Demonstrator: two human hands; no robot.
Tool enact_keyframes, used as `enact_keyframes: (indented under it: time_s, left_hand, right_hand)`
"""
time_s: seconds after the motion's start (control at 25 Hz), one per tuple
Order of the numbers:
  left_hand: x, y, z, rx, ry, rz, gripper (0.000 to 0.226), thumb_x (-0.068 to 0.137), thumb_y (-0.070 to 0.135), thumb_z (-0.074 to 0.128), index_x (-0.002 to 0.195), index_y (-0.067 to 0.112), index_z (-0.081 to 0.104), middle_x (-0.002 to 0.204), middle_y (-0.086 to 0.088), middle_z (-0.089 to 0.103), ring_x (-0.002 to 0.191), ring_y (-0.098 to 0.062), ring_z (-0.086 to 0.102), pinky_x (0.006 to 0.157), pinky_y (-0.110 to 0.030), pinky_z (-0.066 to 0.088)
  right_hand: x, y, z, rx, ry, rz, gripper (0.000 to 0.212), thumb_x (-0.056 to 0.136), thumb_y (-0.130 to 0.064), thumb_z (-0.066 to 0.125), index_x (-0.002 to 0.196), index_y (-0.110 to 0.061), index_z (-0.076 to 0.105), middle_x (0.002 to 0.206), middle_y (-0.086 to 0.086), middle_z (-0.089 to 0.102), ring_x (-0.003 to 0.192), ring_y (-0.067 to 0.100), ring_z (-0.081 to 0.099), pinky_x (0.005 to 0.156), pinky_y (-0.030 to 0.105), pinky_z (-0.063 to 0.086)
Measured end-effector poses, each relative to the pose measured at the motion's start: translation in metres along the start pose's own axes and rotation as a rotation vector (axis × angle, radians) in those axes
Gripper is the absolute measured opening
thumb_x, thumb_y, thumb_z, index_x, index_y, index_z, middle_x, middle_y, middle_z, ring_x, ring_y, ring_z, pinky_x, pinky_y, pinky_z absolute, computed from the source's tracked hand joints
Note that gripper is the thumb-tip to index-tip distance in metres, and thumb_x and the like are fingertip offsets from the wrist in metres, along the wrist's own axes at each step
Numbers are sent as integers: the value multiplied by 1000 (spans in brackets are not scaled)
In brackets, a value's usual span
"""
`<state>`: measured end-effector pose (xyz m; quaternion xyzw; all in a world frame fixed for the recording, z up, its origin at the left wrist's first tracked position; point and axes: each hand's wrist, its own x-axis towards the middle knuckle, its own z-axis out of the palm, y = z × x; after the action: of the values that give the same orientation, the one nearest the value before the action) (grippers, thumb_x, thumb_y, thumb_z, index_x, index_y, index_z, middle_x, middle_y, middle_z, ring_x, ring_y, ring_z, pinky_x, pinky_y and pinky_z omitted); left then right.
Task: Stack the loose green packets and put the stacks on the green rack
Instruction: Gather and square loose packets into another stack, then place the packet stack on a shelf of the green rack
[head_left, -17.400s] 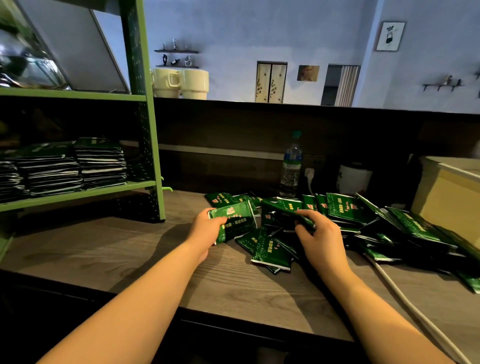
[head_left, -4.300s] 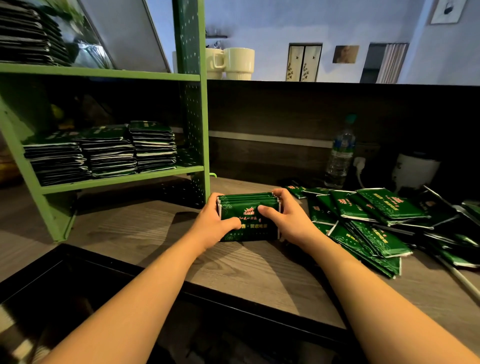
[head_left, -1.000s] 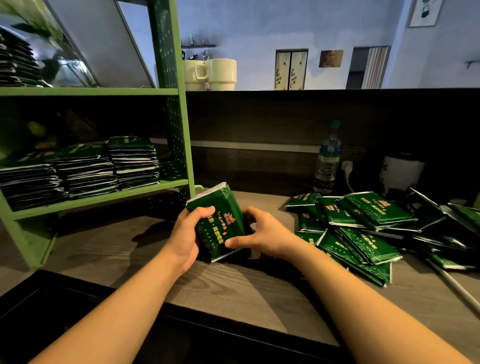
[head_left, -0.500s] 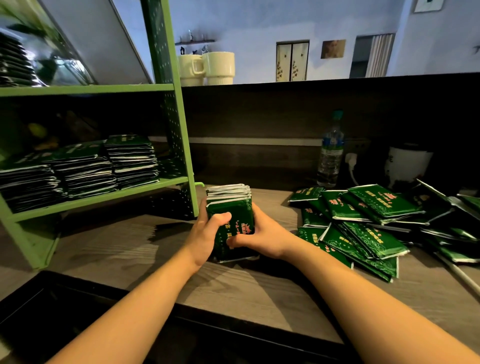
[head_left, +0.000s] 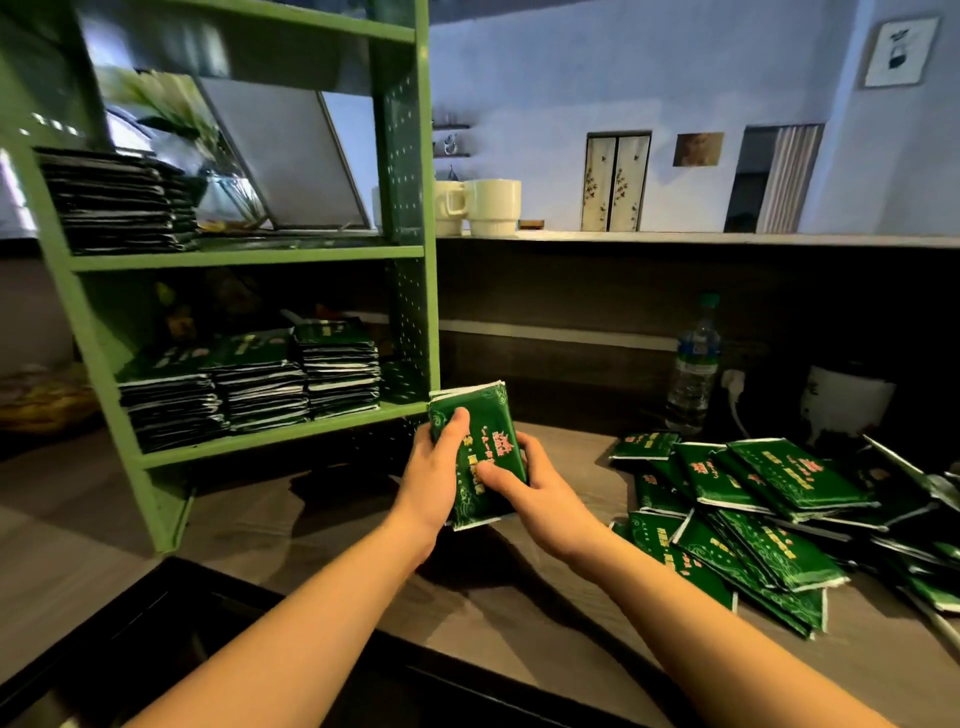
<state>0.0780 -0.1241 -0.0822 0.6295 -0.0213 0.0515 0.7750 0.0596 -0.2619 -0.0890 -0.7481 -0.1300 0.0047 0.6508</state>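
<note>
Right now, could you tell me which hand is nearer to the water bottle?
Right. The right hand grips the packet stack's bottle-side edge; the left hand grips the far side. The bottle stands beyond, right.

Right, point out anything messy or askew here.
The loose packets on the counter lie in a jumbled, overlapping heap at mixed angles. The stacks on the rack look squared, and the stack in both hands is neatly bunched.
</note>
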Motion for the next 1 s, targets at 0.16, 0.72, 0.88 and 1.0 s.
enact_keyframes:
  time_s: [0.16, 0.72, 0.88, 1.0]
  left_hand:
    - [-8, 49, -19, 0, -62, 60, 36, 100, 40, 53, 129, 20, 58, 116, -7, 73, 106, -22, 72, 95, -44, 56]
    - [-18, 173, -98, 258, 99, 411, 43, 97, 40, 59, 137, 22, 56, 121, 8, 69, 111, -3, 64, 91, -21, 48]
    - [-9, 198, -140, 473, 329, 676, 42, 92, 42, 66, 129, 22, 64, 121, 5, 64, 110, -8, 62, 98, -32, 52]
    - [-4, 216, -171, 701, 599, 922, 24, 91, 20, 71, 115, 21, 70, 117, 2, 54, 111, -14, 53, 101, -41, 49]
  right_hand:
    - [3, -37, 33, 75, 105, -121, 47, 93, -26, 64, 134, -23, 42, 118, -9, 64, 104, 3, 65, 85, 23, 55]
    - [36, -159, 112, 203, 47, -288, 47, 90, -19, 67, 132, -24, 47, 115, -7, 70, 100, 1, 67, 81, 16, 52]
    - [71, -192, 127, 243, 73, -258, 56, 85, -31, 70, 135, -22, 47, 118, -3, 69, 106, 12, 67, 97, 39, 51]
    - [96, -217, 136, 208, 96, -228, 62, 86, -35, 69, 140, -19, 41, 126, 0, 64, 106, 14, 64, 89, 37, 53]
